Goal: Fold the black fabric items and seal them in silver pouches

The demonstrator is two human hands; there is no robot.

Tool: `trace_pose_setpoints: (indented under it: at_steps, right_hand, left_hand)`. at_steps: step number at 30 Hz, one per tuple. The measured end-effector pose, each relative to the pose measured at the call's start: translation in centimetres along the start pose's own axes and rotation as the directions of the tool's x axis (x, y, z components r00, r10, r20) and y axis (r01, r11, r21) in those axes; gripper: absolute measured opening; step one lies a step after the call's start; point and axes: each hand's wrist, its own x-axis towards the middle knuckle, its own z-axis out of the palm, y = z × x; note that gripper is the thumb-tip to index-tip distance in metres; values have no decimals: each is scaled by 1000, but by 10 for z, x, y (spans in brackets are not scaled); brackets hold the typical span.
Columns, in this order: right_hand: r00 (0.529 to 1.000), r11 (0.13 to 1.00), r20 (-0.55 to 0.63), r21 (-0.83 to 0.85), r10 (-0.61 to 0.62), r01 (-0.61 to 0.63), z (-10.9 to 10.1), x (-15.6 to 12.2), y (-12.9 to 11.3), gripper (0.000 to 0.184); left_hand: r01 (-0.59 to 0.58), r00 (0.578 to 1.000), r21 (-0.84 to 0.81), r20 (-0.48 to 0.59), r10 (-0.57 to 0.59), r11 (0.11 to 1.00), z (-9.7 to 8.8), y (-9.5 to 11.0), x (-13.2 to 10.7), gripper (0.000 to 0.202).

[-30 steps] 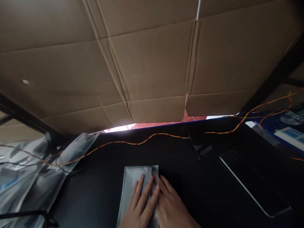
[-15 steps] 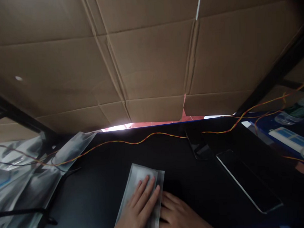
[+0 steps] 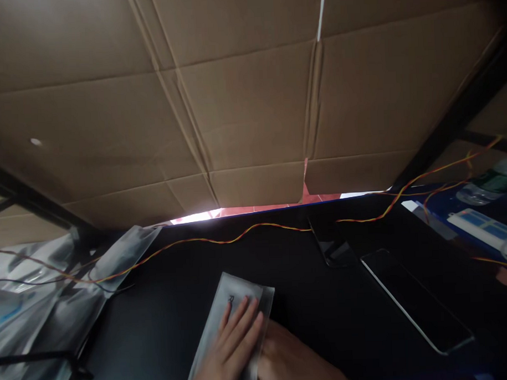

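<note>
A frosted translucent plastic bag (image 3: pixel 231 318) lies at the bottom centre of the black tabletop, tilted slightly to the right, with a dark printed mark near its upper part. My left hand (image 3: pixel 236 346) rests flat on it, fingers stretched out and pointing up and right. At the bag's lower right edge is my right hand (image 3: pixel 292 357). Its fingers are hidden by the bag's edge and by blur, so I cannot tell whether they grip anything.
Several similar plastic bags (image 3: pixel 62 307) are heaped at the left. A smartphone (image 3: pixel 415 301) and a dark flat object (image 3: pixel 329 243) lie to the right. A red-yellow cable (image 3: pixel 275 226) crosses the black table (image 3: pixel 158 321). Cardboard (image 3: pixel 251 112) stands behind; a bottle (image 3: pixel 486 187) is far right.
My left hand has slid slightly down and left, baring the printed mark on the bag. My right hand has moved left and its fingers have gone out of sight at the bag's edge.
</note>
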Motion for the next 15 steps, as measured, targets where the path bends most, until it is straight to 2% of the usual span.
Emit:
trace_pose_setpoints:
  at_steps: [3, 6, 8, 11, 13, 15]
  right_hand:
    - [993, 992, 21, 32, -120, 119, -28, -10, 8, 25]
    - [990, 991, 26, -15, -135, 136, -37, -18, 14, 31]
    - [991, 991, 12, -4, -134, 134, -26, -19, 15, 28]
    - [990, 990, -25, 43, -137, 138, 7, -14, 11, 23]
    - [994, 993, -55, 59, -99, 102, 29, -7, 8, 20]
    - [996, 998, -85, 61, -6, 11, 44, -1, 7, 18]
  left_hand:
    - [92, 993, -28, -69, -94, 995, -16, -3, -11, 105]
    - [51, 998, 82, -45, -48, 995, -17, -13, -13, 118]
    - [-24, 1000, 200, 2, 25, 979, -12, -18, -9, 117]
    - [-96, 995, 356, 27, 92, 930, -1, -21, -4, 109]
    - [-84, 996, 397, 25, 80, 914, 7, -21, -5, 108]
    - [-22, 1000, 383, 5, 22, 923, 19, -19, -9, 113]
